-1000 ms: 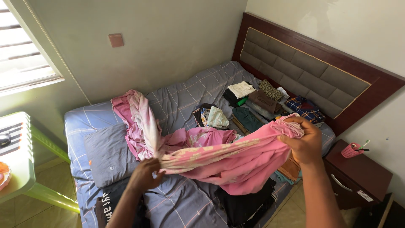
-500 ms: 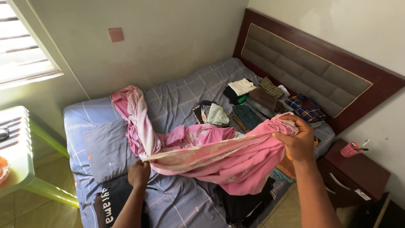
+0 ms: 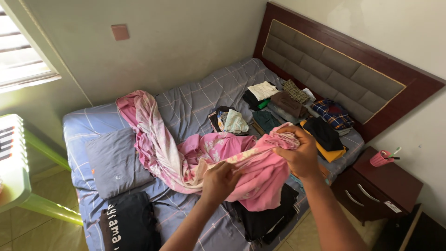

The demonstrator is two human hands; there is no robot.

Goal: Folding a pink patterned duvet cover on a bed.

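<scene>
A long pink flowered cloth (image 3: 158, 144) trails across the grey checked bed (image 3: 195, 100), its far end bunched near the wall. My right hand (image 3: 299, 155) grips a gathered edge of it, lifted above the bed. My left hand (image 3: 220, 179) pinches the same cloth a short way to the left, so a pink fold (image 3: 258, 179) hangs between my hands.
Folded clothes (image 3: 288, 104) lie in stacks near the padded headboard (image 3: 344, 74). A grey pillow (image 3: 114, 162) and a black garment (image 3: 127, 225) lie at the left. A dark pile (image 3: 262, 218) hangs off the bed's near edge. A wooden nightstand (image 3: 385, 186) holds a pink cup (image 3: 380, 159). A green chair (image 3: 18, 167) stands left.
My left hand has slid right along the cloth and now sits close to my right hand. The stretched span has shortened into a hanging fold. The view has shifted slightly.
</scene>
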